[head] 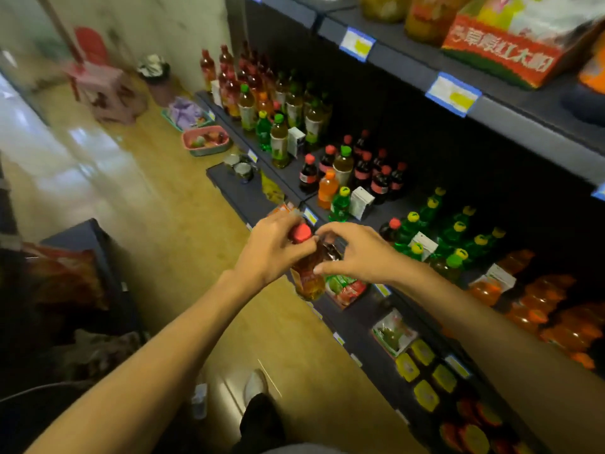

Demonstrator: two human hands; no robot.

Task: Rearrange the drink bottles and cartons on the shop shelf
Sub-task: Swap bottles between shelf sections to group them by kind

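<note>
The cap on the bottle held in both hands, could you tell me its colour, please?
Red, seen in the head view: cap on the amber bottle.

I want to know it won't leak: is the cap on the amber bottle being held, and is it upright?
Capped and tilted: the red cap sits on the amber plastic bottle, leaning left between left hand and right hand.

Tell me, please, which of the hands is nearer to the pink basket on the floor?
The left hand: it is on the held bottle's side facing the pink basket, while the right hand is on the far side.
</note>
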